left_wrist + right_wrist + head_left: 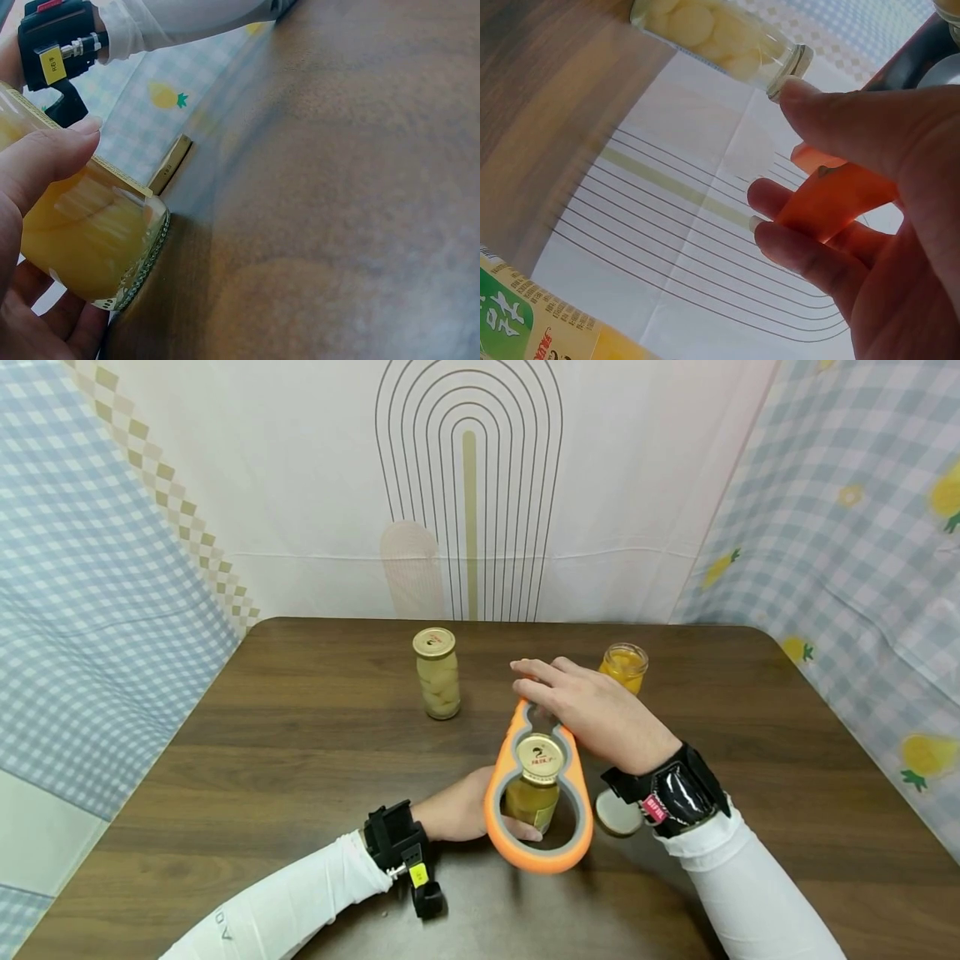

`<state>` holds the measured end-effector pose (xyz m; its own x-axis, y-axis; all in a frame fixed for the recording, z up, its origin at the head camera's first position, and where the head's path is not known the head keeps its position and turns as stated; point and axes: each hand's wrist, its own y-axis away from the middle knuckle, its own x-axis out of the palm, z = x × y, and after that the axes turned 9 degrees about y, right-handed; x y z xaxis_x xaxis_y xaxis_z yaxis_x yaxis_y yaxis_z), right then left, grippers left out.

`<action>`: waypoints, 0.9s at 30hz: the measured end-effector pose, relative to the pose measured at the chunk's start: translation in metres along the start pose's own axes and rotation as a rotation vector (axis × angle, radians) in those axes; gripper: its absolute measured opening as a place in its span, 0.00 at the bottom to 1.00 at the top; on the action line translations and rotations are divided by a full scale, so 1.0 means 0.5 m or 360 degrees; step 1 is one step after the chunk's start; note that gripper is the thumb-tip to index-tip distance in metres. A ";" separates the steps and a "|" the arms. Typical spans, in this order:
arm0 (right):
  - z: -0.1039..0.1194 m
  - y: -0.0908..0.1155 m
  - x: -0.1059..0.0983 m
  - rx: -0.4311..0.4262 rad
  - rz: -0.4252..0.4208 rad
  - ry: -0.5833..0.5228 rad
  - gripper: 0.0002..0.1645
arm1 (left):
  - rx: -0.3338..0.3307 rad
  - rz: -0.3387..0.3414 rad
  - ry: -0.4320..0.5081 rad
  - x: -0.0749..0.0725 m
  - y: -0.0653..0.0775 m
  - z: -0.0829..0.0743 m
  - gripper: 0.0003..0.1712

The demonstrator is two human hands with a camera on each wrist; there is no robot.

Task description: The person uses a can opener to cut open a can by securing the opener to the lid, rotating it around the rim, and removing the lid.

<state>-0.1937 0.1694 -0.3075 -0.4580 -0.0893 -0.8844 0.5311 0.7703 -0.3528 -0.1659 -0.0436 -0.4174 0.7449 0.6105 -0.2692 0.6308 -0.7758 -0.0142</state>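
Note:
My left hand (468, 806) grips a glass jar (531, 800) with yellow contents and a gold lid (540, 757). In the left wrist view, the thumb lies across the jar's side (90, 232) and the fingers curl beneath it, close over the table. An orange jar opener (542, 862) with grey-lined openings is held over the jar by my right hand (611, 714). The gold lid shows through its middle opening, and the jar's body through the large ring. In the right wrist view, fingers and thumb curl about the opener's orange end (836, 202).
A tall lidded jar of pale round pieces (437, 681) stands at the back of the brown table (300, 718). Behind my right hand is an uncovered jar of orange-yellow contents (624, 667). A loose lid (618, 814) lies beside my right wrist. Patterned cloths surround the table.

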 end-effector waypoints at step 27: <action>-0.015 0.001 0.006 -0.0065 -0.0223 0.0027 0.16 | 0.0185 0.0038 0.0096 0.001 -0.002 0.009 0.34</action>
<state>-0.2001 0.1740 -0.3081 -0.5379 -0.1874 -0.8219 0.4316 0.7762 -0.4595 -0.1670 -0.0434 -0.4218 0.7733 0.5973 -0.2126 0.5858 -0.8014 -0.1208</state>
